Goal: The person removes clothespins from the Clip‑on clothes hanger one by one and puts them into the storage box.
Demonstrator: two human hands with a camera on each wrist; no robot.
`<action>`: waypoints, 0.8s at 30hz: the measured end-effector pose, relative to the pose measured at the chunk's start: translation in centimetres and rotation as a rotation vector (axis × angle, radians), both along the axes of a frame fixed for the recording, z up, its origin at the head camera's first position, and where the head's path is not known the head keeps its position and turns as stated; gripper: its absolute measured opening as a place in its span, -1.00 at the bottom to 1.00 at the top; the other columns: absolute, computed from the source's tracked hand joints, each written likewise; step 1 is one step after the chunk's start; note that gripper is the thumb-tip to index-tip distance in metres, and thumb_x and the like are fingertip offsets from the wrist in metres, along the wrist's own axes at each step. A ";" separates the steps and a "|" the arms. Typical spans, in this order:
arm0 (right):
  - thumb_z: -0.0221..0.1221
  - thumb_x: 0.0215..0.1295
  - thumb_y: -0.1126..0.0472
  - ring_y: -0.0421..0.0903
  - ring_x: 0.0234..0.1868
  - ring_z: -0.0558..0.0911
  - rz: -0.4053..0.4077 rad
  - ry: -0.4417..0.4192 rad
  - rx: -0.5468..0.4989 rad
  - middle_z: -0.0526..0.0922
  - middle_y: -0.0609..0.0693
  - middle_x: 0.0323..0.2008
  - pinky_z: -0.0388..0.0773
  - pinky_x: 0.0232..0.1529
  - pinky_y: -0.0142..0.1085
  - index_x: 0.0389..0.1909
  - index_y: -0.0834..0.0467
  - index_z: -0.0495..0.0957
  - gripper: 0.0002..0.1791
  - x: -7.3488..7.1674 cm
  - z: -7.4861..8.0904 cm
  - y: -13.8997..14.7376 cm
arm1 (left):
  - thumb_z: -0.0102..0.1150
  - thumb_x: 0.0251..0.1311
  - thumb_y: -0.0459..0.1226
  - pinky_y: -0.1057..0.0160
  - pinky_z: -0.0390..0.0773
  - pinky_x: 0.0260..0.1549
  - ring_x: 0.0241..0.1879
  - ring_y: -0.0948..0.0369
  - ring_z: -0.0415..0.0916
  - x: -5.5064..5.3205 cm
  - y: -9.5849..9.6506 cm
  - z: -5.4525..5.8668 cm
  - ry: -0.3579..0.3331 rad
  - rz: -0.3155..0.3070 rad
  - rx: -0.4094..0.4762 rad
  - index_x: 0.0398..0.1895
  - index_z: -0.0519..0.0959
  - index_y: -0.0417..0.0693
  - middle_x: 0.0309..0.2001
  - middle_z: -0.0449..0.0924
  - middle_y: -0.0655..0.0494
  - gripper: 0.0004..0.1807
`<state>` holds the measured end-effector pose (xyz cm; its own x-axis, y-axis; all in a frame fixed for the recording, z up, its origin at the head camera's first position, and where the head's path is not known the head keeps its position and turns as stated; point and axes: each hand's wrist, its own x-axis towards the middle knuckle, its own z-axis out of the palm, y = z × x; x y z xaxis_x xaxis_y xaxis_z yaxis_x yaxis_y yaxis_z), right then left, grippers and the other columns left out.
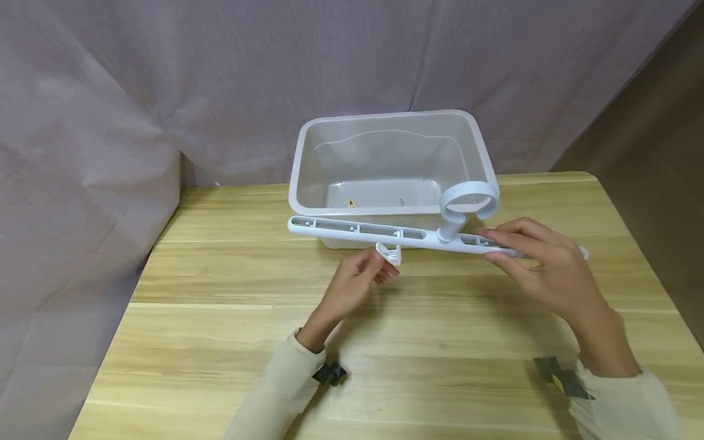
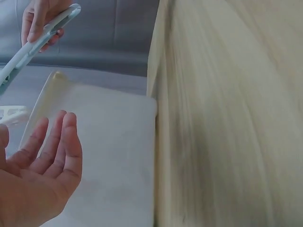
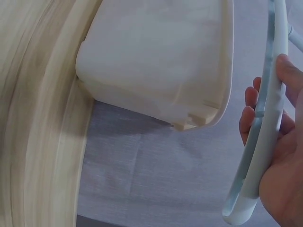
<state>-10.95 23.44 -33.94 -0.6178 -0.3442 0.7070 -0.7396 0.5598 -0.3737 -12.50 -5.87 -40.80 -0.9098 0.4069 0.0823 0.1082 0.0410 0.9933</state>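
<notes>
A long pale-blue hanger bar [image 1: 374, 232] with slots along it and an open round hook [image 1: 469, 188] on top is held in the air by my right hand [image 1: 550, 272]. Thumb and fingers grip the bar near its right end, on either side of it in the right wrist view. My left hand [image 1: 354, 281] pinches a small white plastic clip [image 1: 390, 254] just below the bar's slotted middle. In the left wrist view the clip [image 2: 14, 115] shows at the left edge, beyond the thumb, with the bar [image 2: 35, 47] above it.
Behind the bar a light grey plastic bin [image 1: 308, 140] stands on the wooden table [image 1: 220, 342]; small labels show on its inner floor. Grey cloth [image 1: 220, 79] hangs behind the table and down its left side. Dark straps sit at both sleeve cuffs.
</notes>
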 end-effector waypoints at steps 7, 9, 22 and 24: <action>0.17 0.39 -0.20 -0.39 -0.27 0.51 0.009 -0.021 -0.007 0.67 0.12 -0.36 0.33 -0.26 -0.62 -0.22 0.38 0.74 -0.36 0.1 0.0 0.1 | -0.26 0.62 -0.27 -0.12 0.58 -0.03 -0.09 -0.34 0.58 0.0 0.4 -0.2 -0.025 -0.153 0.222 0.16 0.45 -0.52 -0.03 0.62 -0.37 -0.57; 0.17 0.39 -0.20 -0.39 -0.27 0.51 0.008 -0.028 -0.004 0.67 0.11 -0.35 0.33 -0.26 -0.62 -0.21 0.38 0.74 -0.37 0.1 -0.1 0.1 | -0.25 0.62 -0.18 -0.16 0.55 0.00 -0.07 -0.40 0.54 0.2 0.4 -0.4 -0.010 -0.205 0.301 0.25 0.38 -0.54 0.01 0.57 -0.45 -0.48; 0.17 0.39 -0.20 -0.38 -0.26 0.52 0.012 -0.007 0.016 0.68 0.10 -0.34 0.34 -0.26 -0.63 -0.20 0.35 0.75 -0.38 -0.2 -0.4 0.0 | -0.43 0.64 -0.28 -0.24 0.46 0.09 0.02 -0.50 0.41 1.0 0.2 0.0 -0.081 -0.322 0.475 0.35 0.20 -0.61 0.10 0.42 -0.63 -0.49; 0.17 0.39 -0.20 -0.37 -0.28 0.51 0.012 -0.007 0.017 0.68 0.09 -0.35 0.34 -0.27 -0.63 -0.22 0.35 0.75 -0.38 -0.3 -0.5 0.0 | -0.42 0.64 -0.27 -0.24 0.46 0.09 0.03 -0.51 0.39 1.1 0.2 0.1 -0.085 -0.324 0.481 0.34 0.20 -0.62 0.11 0.40 -0.63 -0.48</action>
